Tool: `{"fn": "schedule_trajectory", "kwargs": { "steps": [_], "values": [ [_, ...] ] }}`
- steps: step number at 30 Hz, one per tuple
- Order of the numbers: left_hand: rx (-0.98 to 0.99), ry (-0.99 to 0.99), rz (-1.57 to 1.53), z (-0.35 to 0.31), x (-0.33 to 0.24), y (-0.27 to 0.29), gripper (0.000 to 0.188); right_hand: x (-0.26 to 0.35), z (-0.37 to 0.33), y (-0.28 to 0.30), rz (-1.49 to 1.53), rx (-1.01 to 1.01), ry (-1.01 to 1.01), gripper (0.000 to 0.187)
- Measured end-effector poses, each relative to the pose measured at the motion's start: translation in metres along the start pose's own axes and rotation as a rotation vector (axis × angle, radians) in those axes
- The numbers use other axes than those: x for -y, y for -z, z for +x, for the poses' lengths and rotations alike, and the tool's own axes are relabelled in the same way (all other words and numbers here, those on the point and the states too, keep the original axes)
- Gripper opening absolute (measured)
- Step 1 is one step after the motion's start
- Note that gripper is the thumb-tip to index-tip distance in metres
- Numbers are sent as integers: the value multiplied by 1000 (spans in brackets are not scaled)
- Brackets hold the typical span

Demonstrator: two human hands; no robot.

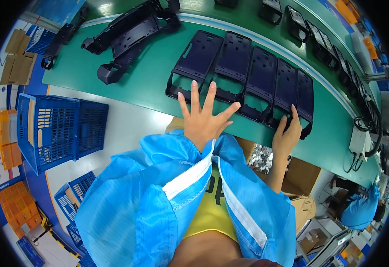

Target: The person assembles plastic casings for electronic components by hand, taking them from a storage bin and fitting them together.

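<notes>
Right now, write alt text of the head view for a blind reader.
A spread left hand and a right hand are at the near side of five black frames lined up on a green workbench, toward opposite ends of the row. Black housings lie farther left on the bench; blue crates stand at the left.

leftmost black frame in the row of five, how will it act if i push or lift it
The leftmost black frame is probably stiff, given its moulded-looking raised edges. Its large opening suggests it may be light for its size. Lying flat on the green table, it would likely slide, not roll.
</notes>
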State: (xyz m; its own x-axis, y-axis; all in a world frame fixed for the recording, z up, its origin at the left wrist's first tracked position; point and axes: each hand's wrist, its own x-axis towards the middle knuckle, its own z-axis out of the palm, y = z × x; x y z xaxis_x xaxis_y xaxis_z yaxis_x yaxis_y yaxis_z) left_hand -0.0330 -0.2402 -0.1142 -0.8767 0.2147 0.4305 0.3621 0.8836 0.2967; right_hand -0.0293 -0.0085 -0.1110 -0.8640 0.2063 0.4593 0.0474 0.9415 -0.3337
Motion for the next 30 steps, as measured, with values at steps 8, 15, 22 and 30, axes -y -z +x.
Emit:
{"fn": "schedule_trajectory", "kwargs": {
  "steps": [8, 15, 22, 30],
  "values": [
    [-57, -139, -54, 27, 10, -16, 55, -10, 7, 4, 2, 21, -70, 34],
    [-94, -114, -64, 34, 31, -19, 53, 1, 93, 26, 333, -160, -10, 33],
    [-63, -99, -130, 31, 27, -16, 47, 152, 264, -91, 298, 91, 269, 36],
    [-123, -89, -249, 31, 30, -26, 36, 251, 327, -280, -30, 109, 354, 37]
  ]
}}
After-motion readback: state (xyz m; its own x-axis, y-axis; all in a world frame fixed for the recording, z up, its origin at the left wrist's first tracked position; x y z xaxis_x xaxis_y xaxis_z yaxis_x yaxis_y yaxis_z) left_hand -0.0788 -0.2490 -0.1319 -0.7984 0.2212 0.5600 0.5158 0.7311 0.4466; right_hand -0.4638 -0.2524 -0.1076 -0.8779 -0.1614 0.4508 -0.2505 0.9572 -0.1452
